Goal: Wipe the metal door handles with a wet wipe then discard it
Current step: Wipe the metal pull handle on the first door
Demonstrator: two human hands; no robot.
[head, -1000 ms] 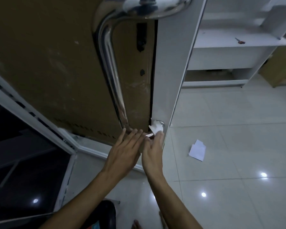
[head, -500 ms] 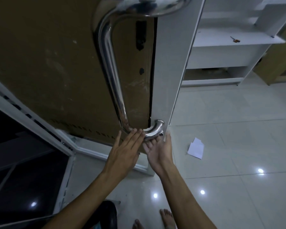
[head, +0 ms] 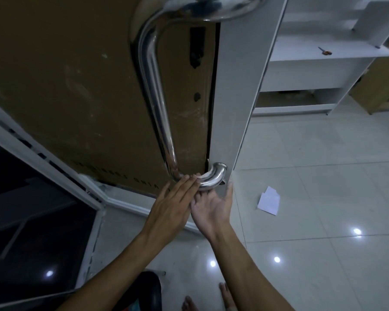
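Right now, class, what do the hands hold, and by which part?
Both hands, left hand and right hand, meet at the handle at its lower bend; whether either grips anything cannot be told.

One metal handle point(head: 157, 90), two hands, one paper point(head: 269, 200), perhaps two bare feet.

Polished metal handle point(head: 160, 113), glossy floor tiles point(head: 323, 198)
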